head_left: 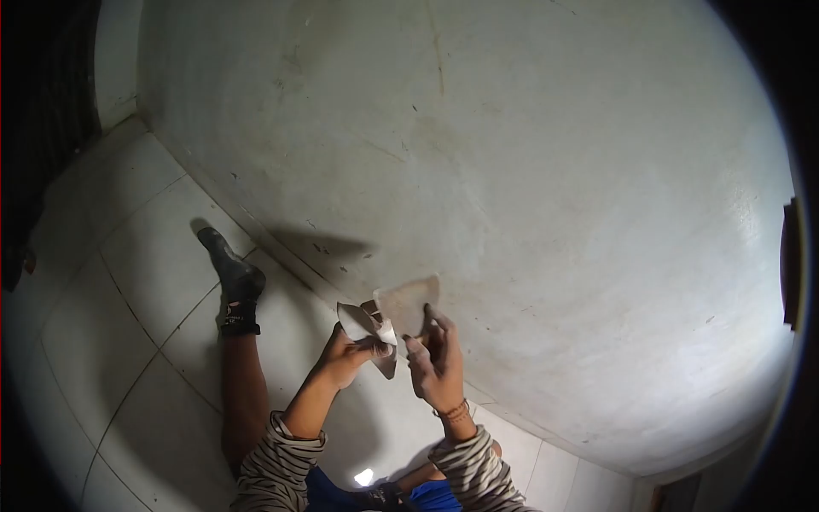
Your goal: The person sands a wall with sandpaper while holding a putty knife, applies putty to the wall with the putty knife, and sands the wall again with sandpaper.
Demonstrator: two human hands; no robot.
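Note:
My left hand [344, 360] is closed around a bundle of thin, stiff pieces [357, 322], grey and white, with edges sticking out at several angles. I cannot make out exactly what they are. Close beside it, my right hand [439, 363] pinches a thin, flat beige piece [407, 305] by its lower right edge, between thumb and fingers. This piece has a wide upper edge and could be a sheet or a flat spreader. Its lower left side overlaps or nearly meets the bundle. Both hands are raised in front of the lower part of the pale wall [546, 205].
The wall carries stains, scratches and dark chips near its base. White floor tiles [136, 299] run along it. My outstretched leg ends in a dark sock [235, 269] near the wall's foot. A small bright white patch [364, 477] lies between my legs. Something dark [790, 264] stands at the right edge.

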